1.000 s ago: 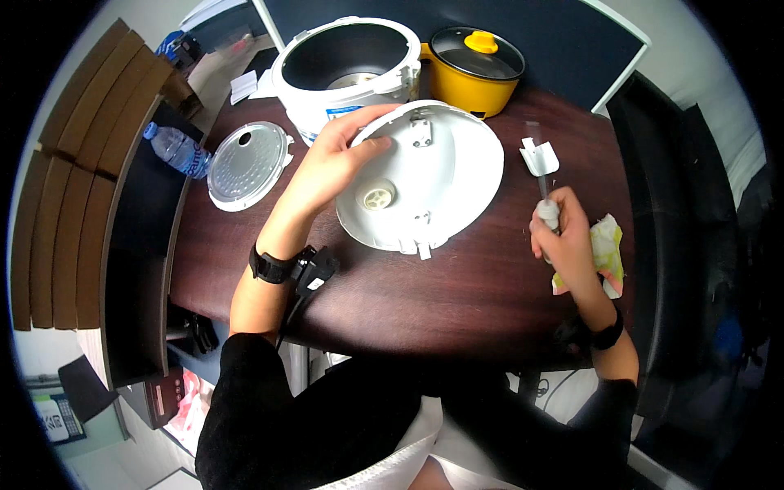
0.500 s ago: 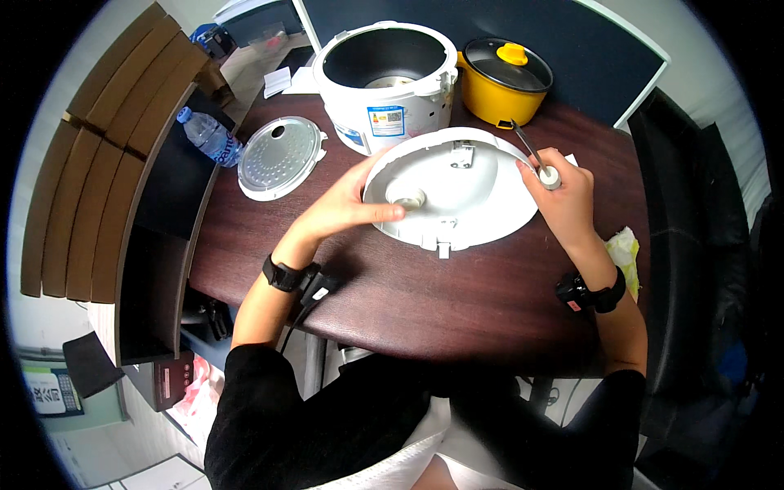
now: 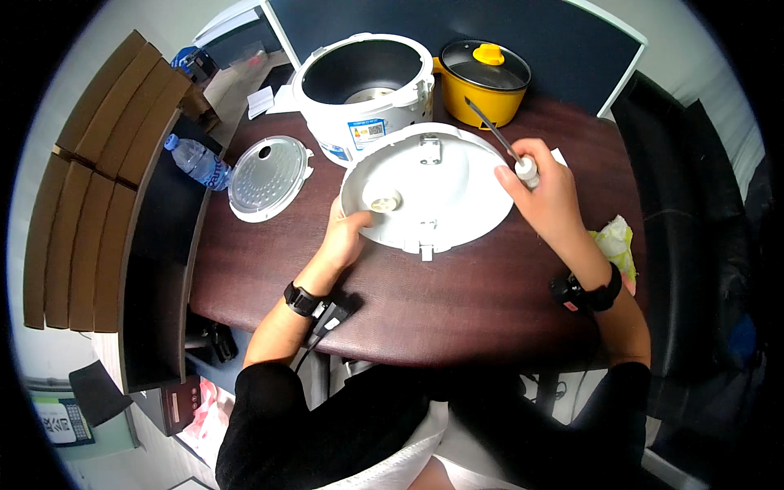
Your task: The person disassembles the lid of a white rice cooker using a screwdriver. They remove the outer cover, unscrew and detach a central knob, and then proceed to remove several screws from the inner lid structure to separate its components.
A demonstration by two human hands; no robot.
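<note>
A white oval lid shell [image 3: 469, 200] is tilted over the table with its hollow inside facing me. My left hand [image 3: 339, 243] grips its left rim, the thumb lying over the edge. Close to that thumb, a round white fitting [image 3: 384, 199] stands out inside the shell, and small brackets sit at its far and near edges. My right hand [image 3: 551, 196], closed beside the shell's right edge, holds a screwdriver [image 3: 492, 129] by its white handle. The dark shaft points up and to the left, with its tip in front of the yellow pot.
Behind the shell stands a white cooker body [image 3: 327, 126], open at the top. A yellow pot [image 3: 482, 102] with a glass lid is to its right. A round grey inner lid [image 3: 265, 184], a water bottle [image 3: 196, 162] and stacked cardboard [image 3: 106, 122] are leftward. A crumpled wrapper [image 3: 616, 245] lies right.
My left thumb has drawn back from beside the round fitting to the shell's rim. The whole scene has shifted slightly left in view. The screwdriver stays in my right hand.
</note>
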